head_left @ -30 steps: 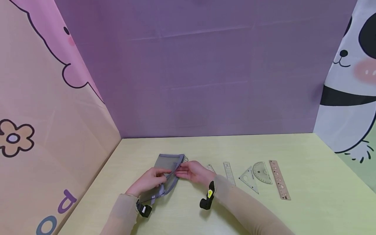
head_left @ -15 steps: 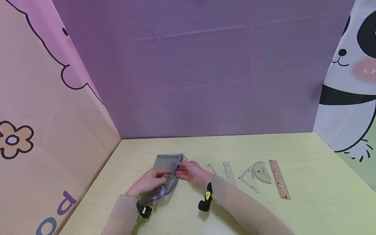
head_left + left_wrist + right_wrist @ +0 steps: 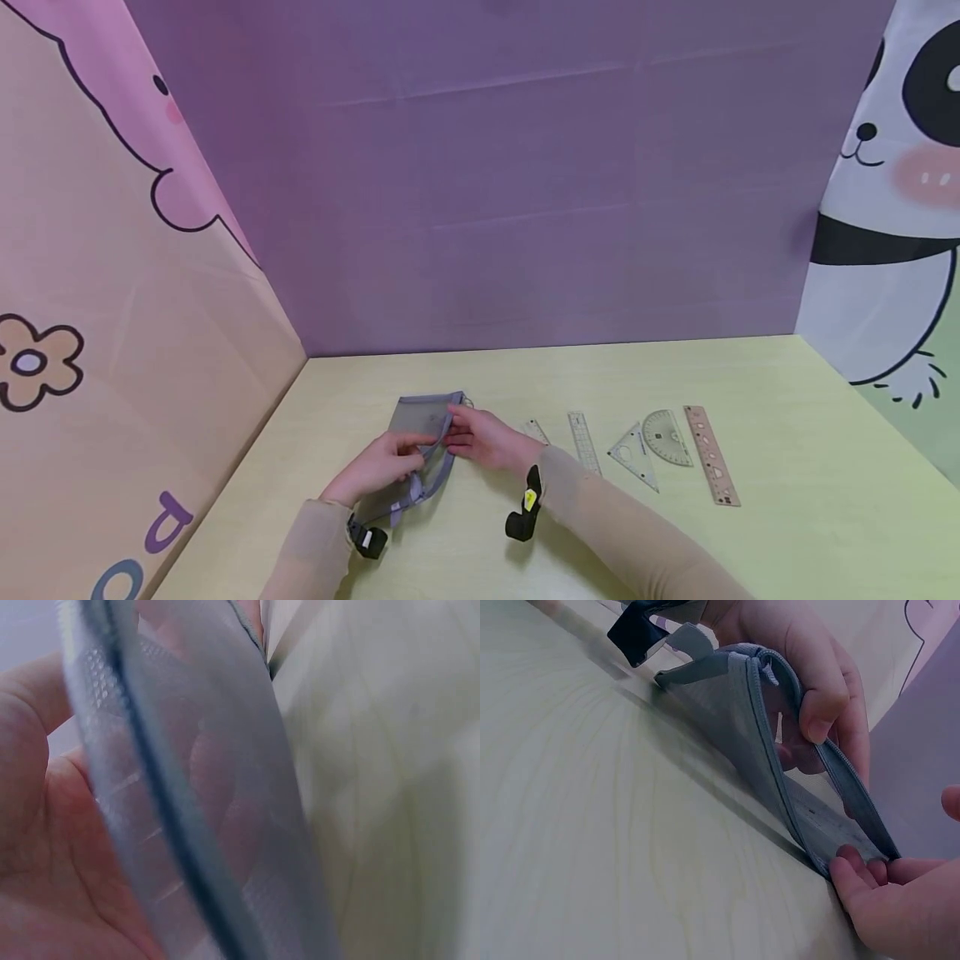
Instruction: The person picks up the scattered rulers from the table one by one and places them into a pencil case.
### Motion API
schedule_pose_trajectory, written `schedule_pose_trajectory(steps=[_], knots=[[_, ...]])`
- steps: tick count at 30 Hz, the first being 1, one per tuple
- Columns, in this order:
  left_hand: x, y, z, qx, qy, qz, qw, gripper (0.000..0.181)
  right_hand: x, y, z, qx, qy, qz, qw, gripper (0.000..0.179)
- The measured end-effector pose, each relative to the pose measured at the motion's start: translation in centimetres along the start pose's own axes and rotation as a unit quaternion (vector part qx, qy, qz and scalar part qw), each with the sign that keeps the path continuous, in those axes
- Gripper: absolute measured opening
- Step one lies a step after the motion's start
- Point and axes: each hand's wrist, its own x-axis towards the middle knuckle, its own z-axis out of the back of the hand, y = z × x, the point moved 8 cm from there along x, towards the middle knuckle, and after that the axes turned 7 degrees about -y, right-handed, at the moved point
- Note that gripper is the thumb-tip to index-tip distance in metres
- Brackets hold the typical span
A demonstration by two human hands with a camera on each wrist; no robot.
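Note:
A grey mesh zipper pouch (image 3: 422,413) with bluish-purple trim lies tilted on the table between both hands. My left hand (image 3: 378,467) pinches one zipper edge, its thumb outside and its other fingers behind the mesh. From the other side, my right hand (image 3: 491,440) holds the trim near the far end of the opening, some fingertips tucked inside. In the right wrist view the pouch (image 3: 772,769) gapes between its two zippered edges. Through the translucent mesh (image 3: 225,750), the left wrist view shows fingers of the left hand (image 3: 67,847).
Right of the hands lie a clear ruler (image 3: 583,442), a triangular set square (image 3: 635,458), a protractor (image 3: 667,438) and a pinkish ruler (image 3: 711,455). Another clear ruler (image 3: 535,430) is partly hidden by the right forearm. A purple panel (image 3: 525,208) rises behind the table.
My right hand's index finger has lifted slightly along the trim toward the pouch's far end. The left hand keeps its pinch. The whole head view has shifted a little.

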Motion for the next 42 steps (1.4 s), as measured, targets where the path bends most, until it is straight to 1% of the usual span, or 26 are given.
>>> schedule_pose_trajectory(steps=[4,10,19,25,29,33,36,38,42], knots=[[0.0,0.1,-0.1,-0.004,0.001,0.002,1.0,0.044,-0.1,0.0,0.0,-0.008,0.004,-0.002,1.0,0.05],[0.0,0.1,-0.2,-0.007,0.005,0.007,0.9999,0.045,-0.1,-0.2,0.3,-0.003,0.003,-0.009,1.0,0.054],[0.0,0.1,-0.2,0.01,0.004,0.001,0.9999,0.045,-0.1,-0.2,0.8,0.013,-0.013,-0.016,0.9997,0.058],[0.0,0.0,-0.2,0.009,0.003,-0.002,1.0,0.045,-0.4,0.0,1.0,0.013,-0.008,-0.018,0.9997,0.059],[0.1,-0.1,-0.2,0.012,0.005,-0.007,0.9999,0.045,-0.7,0.6,1.8,0.005,-0.004,-0.013,0.9999,0.057],[0.1,0.2,-0.2,0.018,0.009,-0.008,0.9998,0.045,-1.1,1.8,3.3,-0.005,-0.009,-0.003,0.9999,0.053],[0.1,0.3,-0.2,0.02,0.01,-0.006,0.9997,0.045,-1.6,2.9,4.5,-0.027,-0.003,0.01,0.9996,0.051],[0.0,0.2,-0.2,0.018,0.01,-0.006,0.9998,0.045,-2.0,3.8,5.3,-0.053,0.005,0.024,0.9983,0.05],[0.0,0.2,-0.3,0.018,0.008,-0.007,0.9998,0.045,-2.7,5.4,7.1,-0.123,0.023,0.055,0.9906,0.047]])
